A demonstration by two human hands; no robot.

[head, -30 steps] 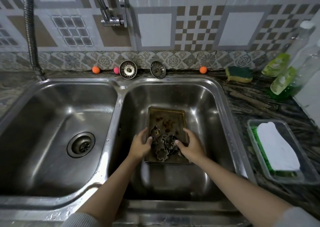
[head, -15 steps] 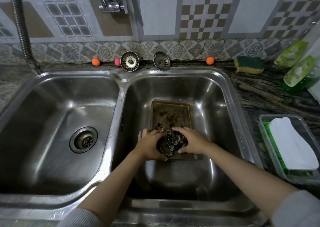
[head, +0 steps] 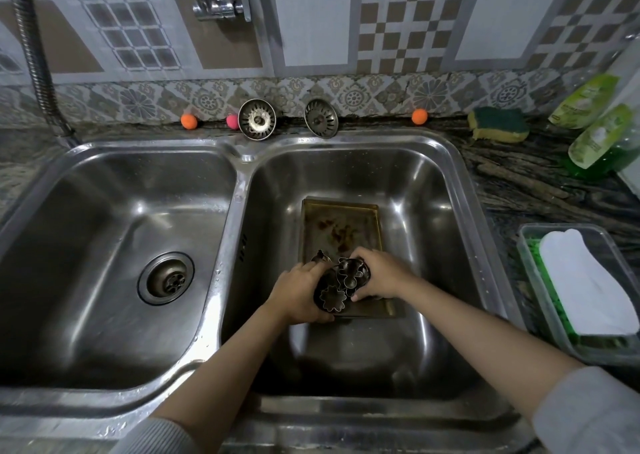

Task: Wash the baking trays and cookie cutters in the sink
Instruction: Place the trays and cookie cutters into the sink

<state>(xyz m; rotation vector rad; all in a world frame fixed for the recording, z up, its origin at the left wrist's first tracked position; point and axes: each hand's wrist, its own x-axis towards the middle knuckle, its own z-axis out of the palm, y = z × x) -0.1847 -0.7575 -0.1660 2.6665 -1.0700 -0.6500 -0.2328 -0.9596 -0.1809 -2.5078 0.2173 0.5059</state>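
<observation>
Steel sink (head: 460, 190) holds a stained baking tray (head: 341, 218); left hand (head: 298, 296) and right hand (head: 379, 277) both clutch cookie cutters (head: 341, 284).

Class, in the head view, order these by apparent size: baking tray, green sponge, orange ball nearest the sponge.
1. baking tray, partly hidden by hands
2. green sponge
3. orange ball

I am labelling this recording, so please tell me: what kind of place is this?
Most likely a home kitchen: a steel double sink set in a dark stone counter, a patterned tile wall behind it, and a sponge beside green dish soap bottles.
</observation>
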